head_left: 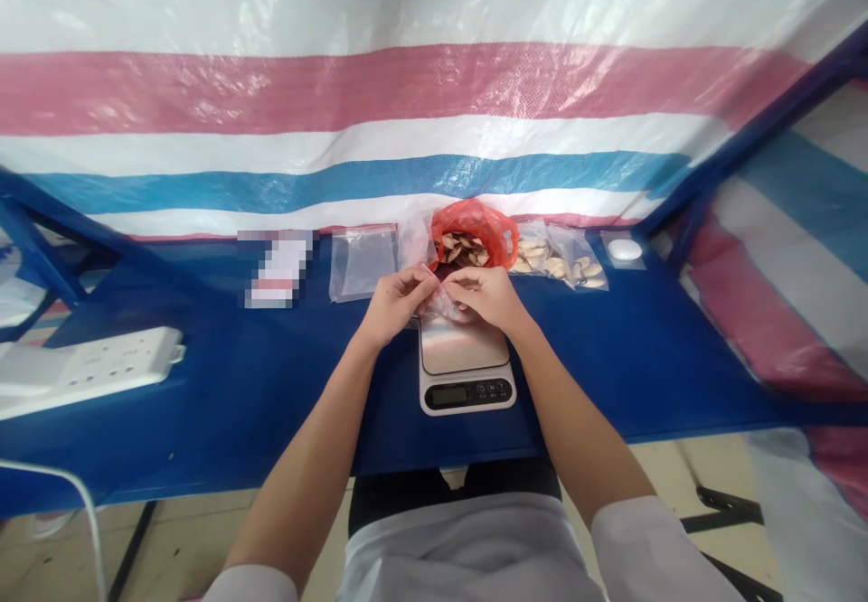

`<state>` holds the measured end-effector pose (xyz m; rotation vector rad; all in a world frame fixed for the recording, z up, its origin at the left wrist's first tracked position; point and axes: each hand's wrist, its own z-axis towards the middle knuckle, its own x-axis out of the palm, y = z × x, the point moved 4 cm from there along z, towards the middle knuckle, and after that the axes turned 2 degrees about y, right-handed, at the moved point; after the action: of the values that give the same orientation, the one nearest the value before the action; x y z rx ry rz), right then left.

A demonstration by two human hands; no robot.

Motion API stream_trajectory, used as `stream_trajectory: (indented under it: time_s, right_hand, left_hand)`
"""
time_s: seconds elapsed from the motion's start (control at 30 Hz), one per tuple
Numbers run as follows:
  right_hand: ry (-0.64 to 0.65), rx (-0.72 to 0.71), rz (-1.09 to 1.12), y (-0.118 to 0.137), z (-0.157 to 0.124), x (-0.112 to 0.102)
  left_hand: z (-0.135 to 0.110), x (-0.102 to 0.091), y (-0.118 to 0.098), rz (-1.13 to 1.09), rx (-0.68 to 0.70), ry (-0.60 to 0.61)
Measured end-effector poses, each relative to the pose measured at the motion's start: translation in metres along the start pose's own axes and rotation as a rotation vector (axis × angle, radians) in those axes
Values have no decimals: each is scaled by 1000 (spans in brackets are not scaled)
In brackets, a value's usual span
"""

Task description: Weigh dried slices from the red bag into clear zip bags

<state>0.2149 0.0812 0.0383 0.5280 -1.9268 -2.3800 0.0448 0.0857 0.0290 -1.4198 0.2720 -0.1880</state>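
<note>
Both of my hands meet above the far end of a small digital kitchen scale [465,369] on the blue table [271,385]. My left hand [397,299] and my right hand [485,295] pinch a small clear plastic bag [440,297] between them, fingers closed on its edges. Right behind the hands sits an open red plastic bag [475,227] holding brown dried pieces.
A pile of empty clear bags [363,263] lies left of the red bag; filled clear bags [566,263] of pale pieces lie to its right, with a white round object [625,249] beyond. A white power strip [88,369] sits at the table's left. A striped tarp hangs behind.
</note>
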Motion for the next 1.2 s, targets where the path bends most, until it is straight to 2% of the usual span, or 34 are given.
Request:
stream_trajectory:
  time_s: [0.37,0.63,0.87,1.2]
  right_hand:
    - [10,-15,-56,4,-2,-3]
    - [35,91,26,-1,-3,-4]
    - [46,119,67,-4,-1,-2]
    - [-88,206,129,-12,-1,-9]
  left_hand:
    - [0,0,0,74,10,-47]
    - [0,0,0,52,-6,-33]
    - [-2,1,-8,20,-8,-27]
    - [-4,-3,-10,31,-53,-80]
